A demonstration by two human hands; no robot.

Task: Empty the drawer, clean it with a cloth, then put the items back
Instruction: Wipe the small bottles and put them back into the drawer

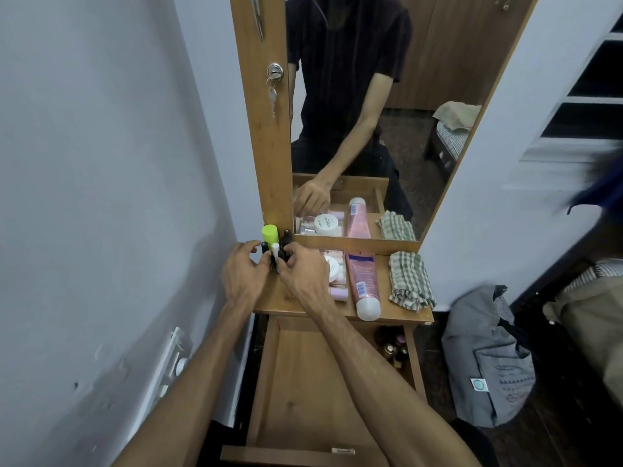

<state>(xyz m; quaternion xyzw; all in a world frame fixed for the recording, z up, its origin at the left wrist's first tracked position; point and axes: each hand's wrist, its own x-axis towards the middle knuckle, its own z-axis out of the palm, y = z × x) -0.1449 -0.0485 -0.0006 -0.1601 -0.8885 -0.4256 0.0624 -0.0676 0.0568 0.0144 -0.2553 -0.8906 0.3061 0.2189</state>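
Wooden dressing table (381, 298) by mirror (387, 112), drawer (303, 382) pulled out.
Left grip (241, 274) and right grip (303, 271) curled around small bottles (274, 251); checked cloth (409, 279) alongside.

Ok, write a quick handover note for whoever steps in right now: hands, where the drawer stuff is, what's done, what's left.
Left hand and right hand: both gripping the cluster of small bottles at the back left of the shelf top.
Also on top: white jar, pink tube, checked cloth.
Drawer: open, visible floor bare.
Done: drawer looks emptied.
Left: whether it has been wiped can't be told; the items are not yet back in.
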